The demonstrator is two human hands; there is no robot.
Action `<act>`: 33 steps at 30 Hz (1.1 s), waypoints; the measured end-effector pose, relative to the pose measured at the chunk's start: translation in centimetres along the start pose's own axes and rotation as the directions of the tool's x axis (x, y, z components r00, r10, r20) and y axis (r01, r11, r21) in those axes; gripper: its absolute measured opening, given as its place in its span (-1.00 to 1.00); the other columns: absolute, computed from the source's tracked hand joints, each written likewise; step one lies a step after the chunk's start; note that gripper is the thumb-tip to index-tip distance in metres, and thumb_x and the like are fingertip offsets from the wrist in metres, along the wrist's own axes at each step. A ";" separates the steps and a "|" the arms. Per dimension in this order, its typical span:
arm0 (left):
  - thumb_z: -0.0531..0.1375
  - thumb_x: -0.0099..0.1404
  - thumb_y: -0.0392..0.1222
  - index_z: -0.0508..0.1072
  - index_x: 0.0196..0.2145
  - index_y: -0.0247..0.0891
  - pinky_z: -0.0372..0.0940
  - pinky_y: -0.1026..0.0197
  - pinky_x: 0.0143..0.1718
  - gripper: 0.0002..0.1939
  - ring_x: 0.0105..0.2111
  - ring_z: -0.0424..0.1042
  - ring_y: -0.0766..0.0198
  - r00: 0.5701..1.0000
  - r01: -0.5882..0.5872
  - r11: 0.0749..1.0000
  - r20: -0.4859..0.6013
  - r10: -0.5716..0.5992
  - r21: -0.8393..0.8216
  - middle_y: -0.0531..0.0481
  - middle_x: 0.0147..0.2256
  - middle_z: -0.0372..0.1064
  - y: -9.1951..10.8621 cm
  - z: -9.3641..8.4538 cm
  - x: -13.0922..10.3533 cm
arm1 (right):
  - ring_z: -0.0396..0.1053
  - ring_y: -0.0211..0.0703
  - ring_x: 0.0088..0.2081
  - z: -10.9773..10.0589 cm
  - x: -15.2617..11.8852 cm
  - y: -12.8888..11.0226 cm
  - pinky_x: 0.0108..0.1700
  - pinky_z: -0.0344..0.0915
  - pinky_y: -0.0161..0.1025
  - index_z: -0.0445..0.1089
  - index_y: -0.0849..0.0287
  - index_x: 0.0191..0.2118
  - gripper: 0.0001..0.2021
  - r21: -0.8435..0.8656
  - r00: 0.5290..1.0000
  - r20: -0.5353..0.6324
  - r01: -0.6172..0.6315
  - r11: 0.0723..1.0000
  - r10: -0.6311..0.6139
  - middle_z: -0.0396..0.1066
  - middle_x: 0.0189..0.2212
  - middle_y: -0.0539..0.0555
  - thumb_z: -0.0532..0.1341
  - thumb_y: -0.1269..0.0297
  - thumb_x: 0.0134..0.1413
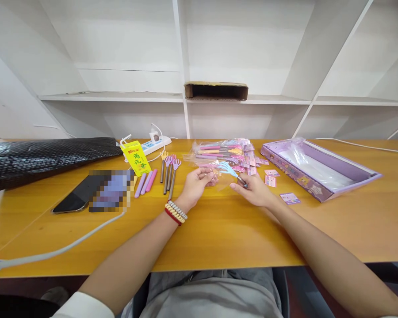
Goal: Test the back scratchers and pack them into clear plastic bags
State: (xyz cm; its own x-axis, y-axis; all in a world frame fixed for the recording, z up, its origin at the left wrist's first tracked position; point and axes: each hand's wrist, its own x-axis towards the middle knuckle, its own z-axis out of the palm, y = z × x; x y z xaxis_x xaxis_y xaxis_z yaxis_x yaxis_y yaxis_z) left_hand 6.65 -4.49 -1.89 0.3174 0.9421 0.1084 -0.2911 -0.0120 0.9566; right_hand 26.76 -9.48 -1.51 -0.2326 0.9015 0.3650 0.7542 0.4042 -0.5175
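Above the middle of the table, my right hand (250, 189) is closed around the dark handle of a back scratcher with a light blue claw head (228, 168). The claw points left, toward a clear plastic bag (220, 180) pinched in my left hand (199, 183). Whether the claw is inside the bag's mouth I cannot tell. Several loose back scratchers (171, 172) with yellow, purple and pink claws lie left of my left hand. Beside them are purple and pink handle sleeves (146, 183). Bagged back scratchers (223, 152) are piled behind my hands.
An open purple display box (321, 194) with clear plastic inside stands at right, near small printed cards (289, 198). At left are a yellow drink carton (136, 159), power strip (157, 143), phone (76, 194), black wrapped bundle (53, 157) and white cable (69, 245).
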 end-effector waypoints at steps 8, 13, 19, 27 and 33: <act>0.29 0.02 -0.12 0.37 -0.36 -0.38 0.35 0.18 -0.28 -0.71 -0.41 0.43 0.30 0.996 -0.007 0.997 -0.094 -0.001 -0.080 -0.04 -0.44 0.41 0.5 -0.6 0.4 | 0.13 -0.28 -0.49 -0.9 0.0 1.2 -0.40 0.01 -0.30 0.14 0.18 -0.47 -0.62 -0.098 0.981 0.193 -0.013 0.995 0.032 0.21 -0.55 -0.01 -0.15 0.04 0.23; 0.30 0.01 -0.15 0.37 -0.37 -0.36 0.36 0.18 -0.24 -0.73 -0.37 0.43 0.31 0.999 0.009 0.991 -0.043 -0.014 -0.130 -0.04 -0.39 0.42 0.4 -0.8 0.3 | 0.11 -0.29 -0.50 -0.6 0.0 1.4 -0.43 -0.01 -0.32 0.13 0.18 -0.47 -0.61 -0.071 0.982 0.187 -0.020 0.997 0.033 0.19 -0.55 -0.03 -0.13 0.01 0.22; 0.30 0.02 -0.17 0.36 -0.30 -0.37 0.36 0.12 -0.20 -0.69 -0.32 0.45 0.24 0.993 0.086 0.990 0.085 -0.076 -0.111 -0.09 -0.34 0.43 -0.2 -0.7 0.2 | 0.08 -0.31 -0.52 -0.4 0.1 0.9 -0.45 -0.03 -0.34 0.13 0.19 -0.49 -0.61 -0.004 0.986 0.166 0.018 1.000 -0.017 0.17 -0.58 -0.04 -0.12 0.02 0.22; 0.31 0.02 -0.19 0.33 -0.13 -0.30 0.34 0.11 -0.15 -0.56 -0.24 0.44 0.20 0.962 0.115 0.991 0.255 -0.096 -0.061 -0.11 -0.27 0.44 -0.6 0.0 -0.6 | 0.17 -0.29 -0.46 0.3 0.3 0.3 -0.40 0.06 -0.35 0.30 0.21 -0.41 -0.65 0.148 0.995 0.098 -0.011 0.989 -0.003 0.28 -0.51 -0.01 -0.01 0.04 0.16; 0.24 0.09 -0.01 0.37 -0.32 -0.37 0.38 0.14 -0.31 -0.66 -0.34 0.47 0.15 0.955 0.219 0.966 0.232 -0.184 -0.138 -0.17 -0.35 0.44 -0.3 -0.1 -0.3 | 0.15 -0.31 -0.50 0.9 0.3 0.3 -0.45 0.05 -0.35 0.31 0.21 -0.41 -0.63 0.150 0.995 0.074 -0.079 0.985 0.069 0.28 -0.53 -0.03 0.06 -0.03 0.09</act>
State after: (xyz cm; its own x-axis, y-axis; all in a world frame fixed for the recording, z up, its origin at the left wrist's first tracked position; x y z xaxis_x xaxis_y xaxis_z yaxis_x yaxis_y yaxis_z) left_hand 6.50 -4.76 -2.21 0.5660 0.8243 -0.0096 -0.3361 0.2413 0.9104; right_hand 26.35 -8.95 -2.20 -0.2253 0.9361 0.2700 0.6693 0.3501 -0.6553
